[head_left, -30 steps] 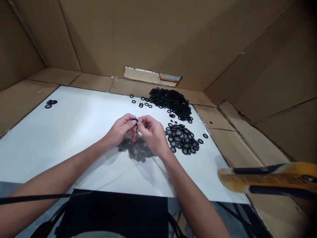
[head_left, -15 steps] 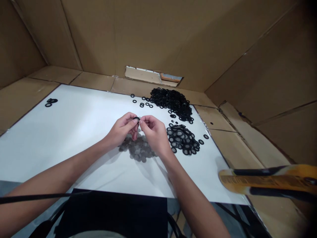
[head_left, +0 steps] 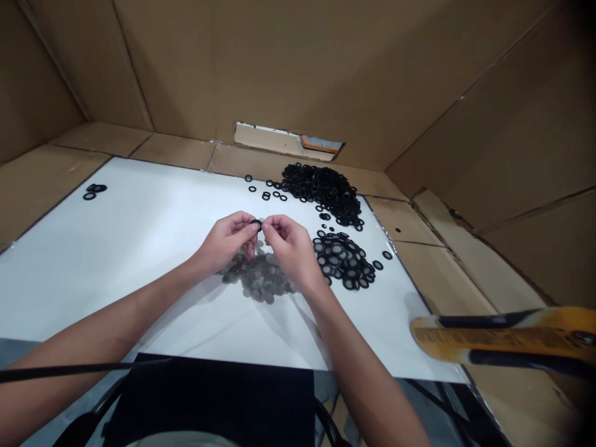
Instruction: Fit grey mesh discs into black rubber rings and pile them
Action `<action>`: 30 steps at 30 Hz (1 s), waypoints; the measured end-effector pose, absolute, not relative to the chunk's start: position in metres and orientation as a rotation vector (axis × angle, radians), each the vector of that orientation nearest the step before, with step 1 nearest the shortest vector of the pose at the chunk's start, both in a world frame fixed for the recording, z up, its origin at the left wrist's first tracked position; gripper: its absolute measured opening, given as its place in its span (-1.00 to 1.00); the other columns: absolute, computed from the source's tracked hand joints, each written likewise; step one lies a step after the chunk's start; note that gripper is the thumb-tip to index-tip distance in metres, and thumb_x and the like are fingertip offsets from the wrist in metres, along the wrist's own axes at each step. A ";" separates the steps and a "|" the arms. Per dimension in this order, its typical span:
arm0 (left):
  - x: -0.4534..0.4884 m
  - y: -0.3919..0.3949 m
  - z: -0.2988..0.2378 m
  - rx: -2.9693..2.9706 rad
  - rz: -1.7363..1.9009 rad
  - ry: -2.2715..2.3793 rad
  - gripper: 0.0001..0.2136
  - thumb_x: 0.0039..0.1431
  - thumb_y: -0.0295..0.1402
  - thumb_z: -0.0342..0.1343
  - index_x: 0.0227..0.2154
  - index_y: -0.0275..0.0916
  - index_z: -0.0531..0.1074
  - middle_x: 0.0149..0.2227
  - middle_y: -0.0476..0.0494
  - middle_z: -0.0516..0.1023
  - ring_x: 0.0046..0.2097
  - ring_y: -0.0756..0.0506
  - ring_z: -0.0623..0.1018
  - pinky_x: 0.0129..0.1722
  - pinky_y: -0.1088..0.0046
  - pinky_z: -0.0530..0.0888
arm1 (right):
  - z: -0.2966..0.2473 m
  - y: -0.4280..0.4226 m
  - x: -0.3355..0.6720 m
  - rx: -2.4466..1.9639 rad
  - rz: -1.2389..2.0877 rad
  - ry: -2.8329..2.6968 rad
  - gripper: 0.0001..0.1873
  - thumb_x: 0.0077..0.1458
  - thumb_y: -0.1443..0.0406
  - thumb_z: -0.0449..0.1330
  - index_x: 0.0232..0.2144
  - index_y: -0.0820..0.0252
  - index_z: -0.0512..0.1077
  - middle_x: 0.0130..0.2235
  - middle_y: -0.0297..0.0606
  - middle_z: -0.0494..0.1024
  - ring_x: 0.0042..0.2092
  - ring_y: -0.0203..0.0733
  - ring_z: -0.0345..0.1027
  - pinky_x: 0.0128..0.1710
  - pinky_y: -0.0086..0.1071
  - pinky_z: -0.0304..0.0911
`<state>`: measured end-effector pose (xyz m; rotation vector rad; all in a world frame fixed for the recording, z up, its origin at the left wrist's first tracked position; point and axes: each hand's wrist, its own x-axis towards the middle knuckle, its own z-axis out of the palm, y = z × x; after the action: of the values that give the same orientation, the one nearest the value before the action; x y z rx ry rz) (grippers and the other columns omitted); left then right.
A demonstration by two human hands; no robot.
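Between the fingertips of my left hand (head_left: pixel 228 241) and my right hand (head_left: pixel 288 245) is a small black rubber ring (head_left: pixel 256 223). My left thumb and fingers pinch it. At its right edge my right thumb and forefinger press together; whether they also hold a thin grey disc there is too small to tell. Beneath both hands lies a pile of grey mesh-like discs (head_left: pixel 265 282), partly hidden by them. To the right of my right hand is a heap of black rings with grey centres (head_left: pixel 347 261). Farther back sits a larger heap of plain black rings (head_left: pixel 321 186).
A white sheet (head_left: pixel 139 236) covers the work surface, with cardboard walls (head_left: pixel 298 68) around it. A few rings (head_left: pixel 90 192) lie at the far left. A yellow and black tool-like object (head_left: pixel 503 338) juts in from the right. Loose rings (head_left: pixel 267 195) lie near the back heap.
Almost nothing differs. My fingers have shifted very slightly around the black ring, and the whole view has moved a touch.
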<state>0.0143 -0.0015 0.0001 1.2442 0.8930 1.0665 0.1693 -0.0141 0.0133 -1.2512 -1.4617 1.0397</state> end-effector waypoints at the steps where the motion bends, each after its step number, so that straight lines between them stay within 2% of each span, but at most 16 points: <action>1: 0.014 -0.001 0.000 1.246 1.067 0.890 -0.79 0.18 -0.23 0.22 -0.33 -0.27 0.39 -0.53 0.05 0.44 -0.53 0.02 0.49 -0.48 0.48 0.45 | 0.013 -0.014 0.170 -1.250 1.044 -1.464 -0.78 0.14 0.15 0.18 -0.34 0.20 0.43 -0.39 -0.31 0.49 -0.37 -0.24 0.32 -0.35 -0.39 0.21; 9: 0.016 -0.001 -0.002 1.238 1.070 0.877 -0.77 0.15 -0.23 0.26 -0.31 -0.28 0.39 -0.54 0.03 0.46 -0.55 0.01 0.49 -0.49 0.47 0.45 | 0.011 -0.013 0.171 -1.240 1.002 -1.504 -0.79 0.14 0.16 0.18 -0.38 0.20 0.41 -0.42 -0.32 0.46 -0.40 -0.25 0.28 -0.39 -0.39 0.17; 15: 0.016 -0.001 -0.001 1.260 1.029 0.875 -0.81 0.20 -0.26 0.20 -0.32 -0.29 0.38 -0.54 0.03 0.46 -0.55 0.04 0.47 -0.51 0.50 0.45 | 0.006 -0.014 0.166 -1.330 0.958 -1.505 -0.74 0.19 0.12 0.07 -0.35 0.18 0.37 -0.46 -0.36 0.39 -0.42 -0.26 0.22 -0.41 -0.39 0.13; 19: 0.016 -0.003 0.000 1.250 1.026 0.920 -0.84 0.19 -0.30 0.18 -0.34 -0.29 0.39 -0.55 0.04 0.45 -0.57 0.04 0.47 -0.52 0.52 0.44 | 0.008 -0.015 0.165 -1.347 0.960 -1.454 -0.74 0.14 0.12 0.14 -0.36 0.21 0.41 -0.45 -0.34 0.43 -0.44 -0.27 0.21 -0.45 -0.40 0.10; 21: 0.015 -0.003 0.001 1.257 1.023 0.973 -0.83 0.18 -0.28 0.20 -0.35 -0.29 0.40 -0.58 0.06 0.43 -0.61 0.06 0.44 -0.57 0.54 0.39 | 0.010 -0.015 0.166 -1.342 0.971 -1.408 -0.75 0.09 0.13 0.20 -0.39 0.23 0.44 -0.45 -0.33 0.45 -0.43 -0.28 0.23 -0.44 -0.41 0.11; 26: 0.013 -0.003 0.003 1.294 1.022 1.101 -0.81 0.14 -0.25 0.23 -0.38 -0.28 0.43 -0.70 0.17 0.26 -0.74 0.14 0.21 -0.73 0.60 0.11 | 0.017 -0.017 0.168 -1.289 1.054 -1.357 -0.76 0.04 0.15 0.26 -0.42 0.25 0.48 -0.47 -0.34 0.45 -0.45 -0.31 0.21 -0.45 -0.43 0.11; 30: 0.013 -0.003 0.004 1.273 1.024 1.092 -0.83 0.12 -0.28 0.23 -0.41 -0.28 0.42 -0.71 0.18 0.23 -0.74 0.15 0.17 -0.74 0.61 0.09 | 0.019 -0.017 0.169 -1.289 1.080 -1.372 -0.75 0.03 0.14 0.27 -0.43 0.25 0.48 -0.49 -0.35 0.43 -0.46 -0.33 0.18 -0.47 -0.44 0.09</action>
<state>0.0131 -0.0031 0.0043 1.2735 1.0924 1.0244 0.1690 -0.0172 0.0187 -1.2885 -1.3719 1.0796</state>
